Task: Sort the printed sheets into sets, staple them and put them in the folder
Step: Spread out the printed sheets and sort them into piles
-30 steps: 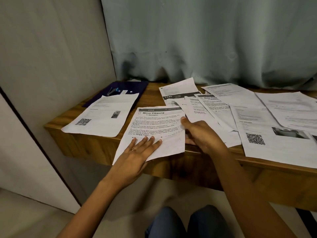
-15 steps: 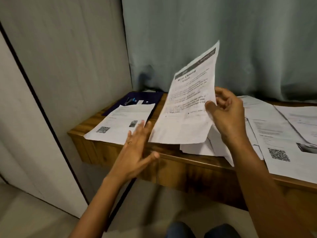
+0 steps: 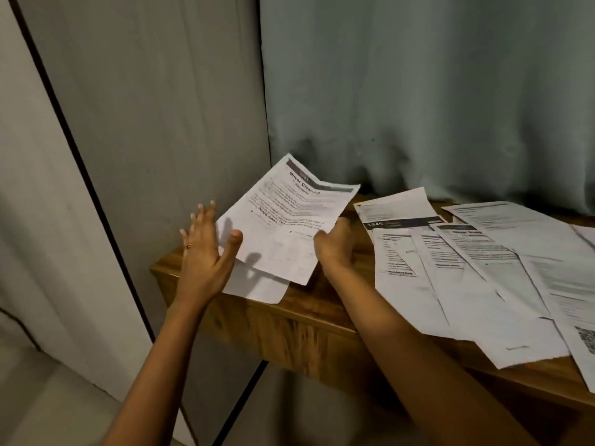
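Pinching right edge of Mirror Cleaning sheet (image 3: 283, 226): right hand (image 3: 335, 249), fingers curled on paper. Left hand (image 3: 206, 252): fingers straight, spread wide, holding nothing; thumb at sheet's left edge; ring on one finger. Sheet tilted, raised over left end of wooden table (image 3: 306, 317), above second sheet (image 3: 257, 286) lying flat at front edge. Overlapping printed sheets (image 3: 450, 268) spread to right. Curtain (image 3: 418, 91) behind.

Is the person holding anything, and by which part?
The right hand holds the Mirror Cleaning sheet by its right edge. The left hand is open by the sheet's left edge, gripping nothing.
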